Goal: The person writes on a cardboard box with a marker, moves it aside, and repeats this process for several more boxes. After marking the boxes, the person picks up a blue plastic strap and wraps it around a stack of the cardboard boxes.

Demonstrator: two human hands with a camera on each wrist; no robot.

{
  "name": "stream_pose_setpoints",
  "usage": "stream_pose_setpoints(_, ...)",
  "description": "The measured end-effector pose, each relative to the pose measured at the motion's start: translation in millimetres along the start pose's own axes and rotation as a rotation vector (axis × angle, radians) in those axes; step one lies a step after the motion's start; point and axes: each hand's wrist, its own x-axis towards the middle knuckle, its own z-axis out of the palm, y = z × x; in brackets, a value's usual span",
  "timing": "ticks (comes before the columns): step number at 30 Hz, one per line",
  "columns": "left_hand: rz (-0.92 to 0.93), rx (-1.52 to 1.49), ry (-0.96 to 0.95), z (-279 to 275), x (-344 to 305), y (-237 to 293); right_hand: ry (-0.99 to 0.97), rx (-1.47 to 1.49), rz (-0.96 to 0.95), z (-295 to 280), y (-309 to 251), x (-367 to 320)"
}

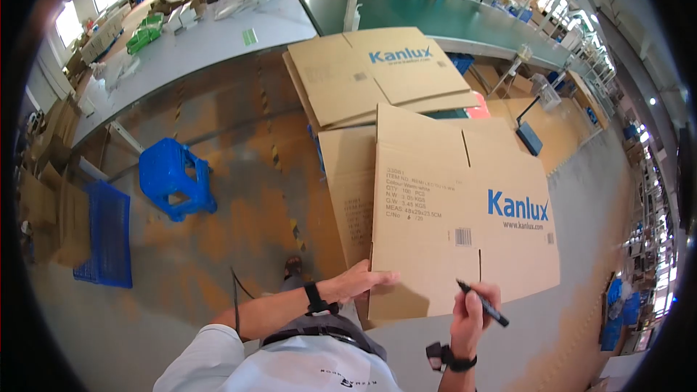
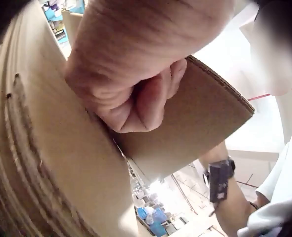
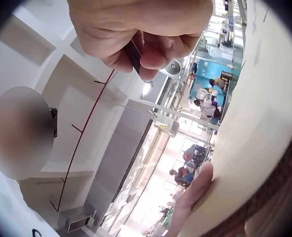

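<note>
A flattened brown Kanlux carton (image 1: 465, 210) is held tilted up in front of me. My left hand (image 1: 363, 279) grips its lower left edge, thumb on top; in the left wrist view the fingers (image 2: 136, 98) curl round the cardboard edge (image 2: 205, 113). My right hand (image 1: 472, 312) holds a black marker pen (image 1: 483, 303) at the carton's lower edge, tip pointing at the board near the barcode. In the right wrist view the fingers (image 3: 146, 39) pinch the dark pen (image 3: 132, 55), with the carton face (image 3: 254, 138) at right.
More flattened Kanlux cartons (image 1: 377, 72) lie stacked behind. A blue plastic stool (image 1: 174, 178) and a blue crate (image 1: 109, 232) stand on the floor at left. Long grey worktables (image 1: 203, 36) and a green conveyor (image 1: 435, 14) run across the back, with people working there.
</note>
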Motion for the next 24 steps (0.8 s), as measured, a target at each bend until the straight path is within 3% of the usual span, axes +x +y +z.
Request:
stream_pose_setpoints(1,0.140,0.001,0.028,-4,7,5,0.017,-0.006,-0.010,-1,-2,-8)
stream_pose_setpoints(5,0.151,-0.314,0.033,-47,43,28,0.117,-0.046,0.041,4,1,-37)
stream_pose_setpoints(8,0.194,-0.341,0.032,-76,43,70,0.026,-0.121,0.197,14,-7,-53)
stream_pose_setpoints(9,0.224,-0.300,0.039,-93,48,81,0.097,-0.052,0.260,30,-10,-55)
stream_pose_setpoints(15,0.478,-0.281,0.107,-173,88,167,0.148,-0.121,0.270,90,-7,-56)
stream_pose_setpoints(19,0.476,-0.270,0.172,-246,147,220,0.102,-0.195,0.353,95,9,-67)
stream_pose_setpoints(22,0.453,-0.350,0.253,-305,198,255,0.314,-0.152,0.228,119,17,-67)
stream_pose_setpoints(24,0.443,-0.320,0.305,-320,202,273,0.349,-0.169,0.250,124,15,-68)
